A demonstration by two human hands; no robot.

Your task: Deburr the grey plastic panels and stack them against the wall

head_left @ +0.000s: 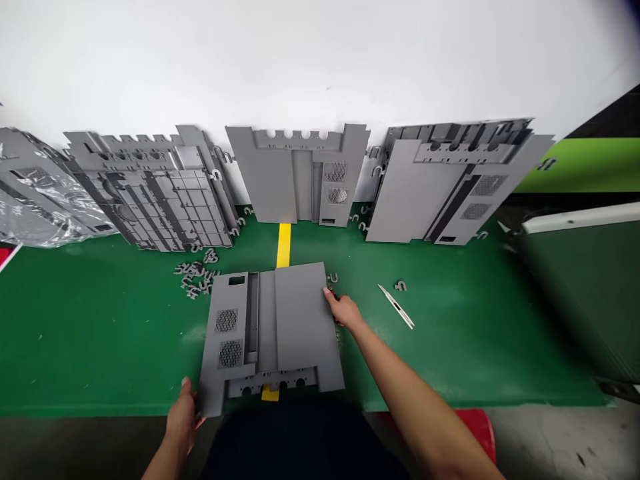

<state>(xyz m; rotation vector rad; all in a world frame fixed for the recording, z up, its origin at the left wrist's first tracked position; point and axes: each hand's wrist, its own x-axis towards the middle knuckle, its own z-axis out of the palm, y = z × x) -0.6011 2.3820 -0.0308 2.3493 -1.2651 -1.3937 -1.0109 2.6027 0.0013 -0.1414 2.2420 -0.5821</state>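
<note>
A grey plastic panel with two mesh vents and a notched near edge lies in front of me on the green table. My left hand grips its near left corner, fingers underneath. At the panel's right edge, my right hand is closed around a small red-and-black tool, mostly hidden by the fingers; its working end cannot be made out. Just beyond that hand, a small grey hook-shaped plastic piece sits by the panel's edge. I cannot tell whether it is joined to the panel.
Similar panels lean on the white wall, some with hook pieces at their sides. Loose grey hooks are heaped left of my panel. A white utility knife and another hook piece lie right. Plastic film covers the far-left panel.
</note>
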